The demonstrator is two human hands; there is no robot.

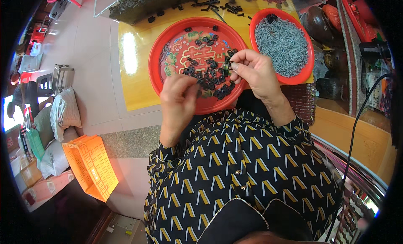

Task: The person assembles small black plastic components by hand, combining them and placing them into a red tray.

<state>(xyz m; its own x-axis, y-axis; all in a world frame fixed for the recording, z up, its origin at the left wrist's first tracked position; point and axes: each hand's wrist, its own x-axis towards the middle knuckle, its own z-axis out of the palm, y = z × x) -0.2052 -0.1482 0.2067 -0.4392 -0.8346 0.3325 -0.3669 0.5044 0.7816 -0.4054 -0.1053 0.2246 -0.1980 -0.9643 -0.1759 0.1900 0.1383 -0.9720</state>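
Two round red plastic trays sit close on the yellow surface (pixel 134 80), within easy reach: one (pixel 168 38) with small black plastic clips (pixel 210 82), the other (pixel 302 74) with grey metal screws (pixel 283 42). Right hand (pixel 256 74) fingers pinch one clip above them; left hand (pixel 178 101) fingers curl together, contents unclear.

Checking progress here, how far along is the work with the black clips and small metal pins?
Done: cannot tell; no finished pile stands apart. In hand: right hand pinches a black clip; left hand reaches into the red tray. Left: many loose clips, a full pin tray.

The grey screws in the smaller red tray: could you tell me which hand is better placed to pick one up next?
Probably the right hand: it hovers beside the screw tray, pinching a small black clip. The left hand sits farther away.
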